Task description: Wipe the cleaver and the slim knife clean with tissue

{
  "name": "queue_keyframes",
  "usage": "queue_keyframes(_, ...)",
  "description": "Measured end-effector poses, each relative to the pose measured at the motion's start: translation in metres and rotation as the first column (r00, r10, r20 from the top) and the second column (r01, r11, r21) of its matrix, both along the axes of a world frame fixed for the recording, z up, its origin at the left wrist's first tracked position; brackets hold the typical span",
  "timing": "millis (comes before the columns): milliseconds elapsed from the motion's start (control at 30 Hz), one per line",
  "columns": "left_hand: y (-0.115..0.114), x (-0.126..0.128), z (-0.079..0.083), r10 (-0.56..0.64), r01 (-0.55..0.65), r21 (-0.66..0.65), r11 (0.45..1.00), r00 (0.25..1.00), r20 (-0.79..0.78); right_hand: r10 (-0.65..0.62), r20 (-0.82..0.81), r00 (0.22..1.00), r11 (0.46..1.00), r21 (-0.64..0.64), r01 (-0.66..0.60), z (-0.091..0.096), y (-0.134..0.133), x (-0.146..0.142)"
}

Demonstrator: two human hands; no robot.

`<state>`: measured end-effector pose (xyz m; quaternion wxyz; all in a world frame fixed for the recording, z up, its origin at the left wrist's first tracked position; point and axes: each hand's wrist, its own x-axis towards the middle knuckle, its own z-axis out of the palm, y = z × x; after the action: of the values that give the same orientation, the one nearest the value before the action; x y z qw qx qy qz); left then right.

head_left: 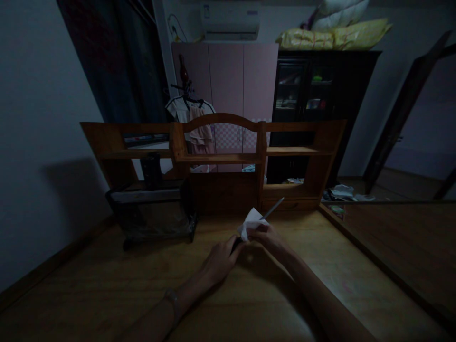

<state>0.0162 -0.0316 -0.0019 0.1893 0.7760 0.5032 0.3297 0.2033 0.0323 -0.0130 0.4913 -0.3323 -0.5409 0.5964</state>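
My left hand (223,256) is closed around the black handle (235,244) of a long, thin tool. Its straight grey metal part (273,208) points up and to the right; in the dim light I cannot tell whether it is a knife blade or a shaft. A white tissue (252,220) is wrapped around the middle of the tool. My right hand (266,237) pinches the tissue against the metal, close beside my left hand. Both hands are just above the wooden surface (228,304).
A dark-framed box-like object (153,209) stands at the left on the wood. Behind it runs a wooden shelf unit (224,159). Papers or bags (344,192) lie beyond the right edge. Farther back are a pink wardrobe (228,80) and a black cabinet (351,95).
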Motion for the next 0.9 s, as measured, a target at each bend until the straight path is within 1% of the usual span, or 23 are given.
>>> queue_keyframes(167,0.0011,-0.0001,-0.0017,-0.004,0.004,0.006,1.000,1.000,0.006,-0.030,-0.026,0.999,0.999,-0.011,0.030,-0.0034,0.0018,-0.0030)
queue_keyframes(367,0.0007,0.0003,-0.0019,0.023,-0.023,0.017,1.000,1.000,-0.004,-0.057,-0.088,0.995,0.998,0.003,0.058,-0.0008,0.0044,0.0012)
queue_keyframes(600,0.0011,0.0004,-0.0018,0.032,-0.032,0.013,0.999,0.999,-0.014,-0.042,-0.114,0.993,0.999,0.006,0.043,-0.0010,0.0051,0.0010)
queue_keyframes(733,0.0026,-0.0006,-0.0037,0.018,-0.018,0.013,1.000,1.000,-0.005,-0.026,-0.096,0.995,0.999,0.016,0.028,-0.0011,0.0040,-0.0001)
queue_keyframes(900,0.0027,-0.0011,-0.0032,0.002,-0.002,0.006,1.000,1.000,0.014,-0.024,-0.035,0.999,0.998,0.053,0.025,0.0060,-0.0022,0.0034)
